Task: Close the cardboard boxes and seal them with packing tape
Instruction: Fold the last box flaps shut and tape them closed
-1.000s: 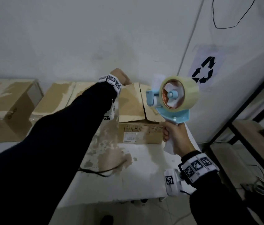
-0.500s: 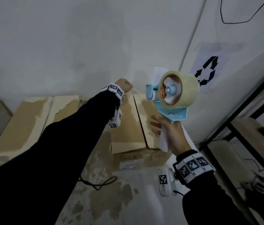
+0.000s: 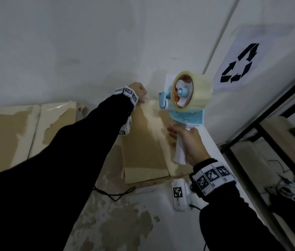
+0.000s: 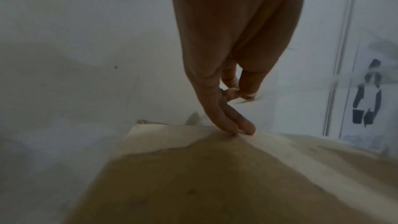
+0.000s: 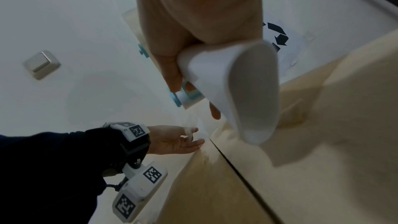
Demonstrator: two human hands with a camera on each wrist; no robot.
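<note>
White walls meet in a corner behind a worn white table (image 3: 125,223), and a recycling sign (image 3: 237,64) hangs on the right wall. Closed cardboard boxes sit along the wall; the nearest box (image 3: 143,142) lies flaps down between both arms. Above its right flap the right hand (image 3: 188,142) grips the white handle of a blue tape dispenser (image 3: 186,100). At the far edge the left hand (image 4: 228,91) pinches the clear tape end, its two lower fingertips (image 4: 243,127) touching the cardboard.

The head camera looks down over both arms at the cardboard box (image 3: 143,142) by the wall, which each wrist camera sees close, along its own fingers.
</note>
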